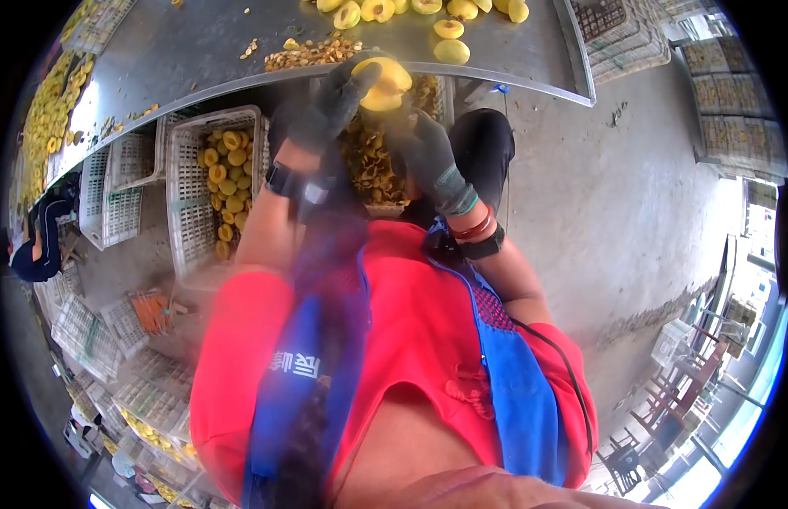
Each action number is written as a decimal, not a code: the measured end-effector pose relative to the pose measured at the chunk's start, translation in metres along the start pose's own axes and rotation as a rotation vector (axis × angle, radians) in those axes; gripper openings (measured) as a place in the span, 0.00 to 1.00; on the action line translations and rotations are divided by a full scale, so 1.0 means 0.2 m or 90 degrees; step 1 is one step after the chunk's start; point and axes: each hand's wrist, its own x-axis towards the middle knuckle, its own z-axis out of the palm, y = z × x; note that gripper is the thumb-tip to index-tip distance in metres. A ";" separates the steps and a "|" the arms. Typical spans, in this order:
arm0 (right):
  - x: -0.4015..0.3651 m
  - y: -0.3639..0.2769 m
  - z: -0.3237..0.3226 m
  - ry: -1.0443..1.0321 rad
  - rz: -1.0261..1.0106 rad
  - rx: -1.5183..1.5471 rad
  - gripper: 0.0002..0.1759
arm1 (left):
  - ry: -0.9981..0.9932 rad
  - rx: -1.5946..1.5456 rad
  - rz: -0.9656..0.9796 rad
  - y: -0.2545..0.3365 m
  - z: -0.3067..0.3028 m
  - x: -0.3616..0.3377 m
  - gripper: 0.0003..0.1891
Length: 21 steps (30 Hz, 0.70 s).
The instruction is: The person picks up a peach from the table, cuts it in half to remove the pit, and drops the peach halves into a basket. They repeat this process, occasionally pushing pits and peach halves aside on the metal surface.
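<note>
My left hand point(330, 100), in a dark grey glove, holds a yellow fruit point(385, 85) with its fingers and thumb, above the table's front edge. The fruit looks cut open at its right side. Just below and to the right is my right hand point(426, 157), also gloved, with curled fingers. Its fingertips are blurred near the fruit, and what they hold cannot be made out. Beneath both hands, a crate point(445, 100) between my legs contains yellow-brown fruit pieces point(372, 165).
A metal table point(530, 53) bears yellow fruit halves point(451, 53) and a pile of pits point(313, 55). To the left stands a white crate point(183, 182) of fruit. Other stacked crates point(92, 339) line the left. A person point(44, 242) is at the far left.
</note>
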 end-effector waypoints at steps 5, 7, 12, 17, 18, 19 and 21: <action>-0.01 0.00 0.01 -0.020 0.001 0.021 0.08 | 0.032 0.003 -0.026 -0.02 -0.02 -0.03 0.20; 0.04 0.07 0.00 -0.071 -0.073 -0.055 0.09 | 0.039 0.029 -0.016 -0.04 -0.02 -0.03 0.20; 0.00 0.01 0.02 -0.069 0.048 0.077 0.10 | 0.084 0.024 0.039 -0.04 0.06 -0.05 0.21; -0.02 -0.03 0.00 -0.125 0.055 0.124 0.09 | 0.107 0.166 0.109 -0.01 0.07 -0.07 0.22; -0.02 -0.03 -0.01 -0.135 0.062 0.122 0.08 | 0.114 0.217 0.134 -0.01 0.07 -0.08 0.22; -0.01 -0.02 -0.02 -0.147 0.070 0.120 0.08 | 0.121 0.254 0.159 -0.03 0.07 -0.08 0.21; 0.00 -0.01 -0.02 -0.158 0.109 0.160 0.08 | 0.138 0.331 0.208 -0.07 0.05 -0.09 0.20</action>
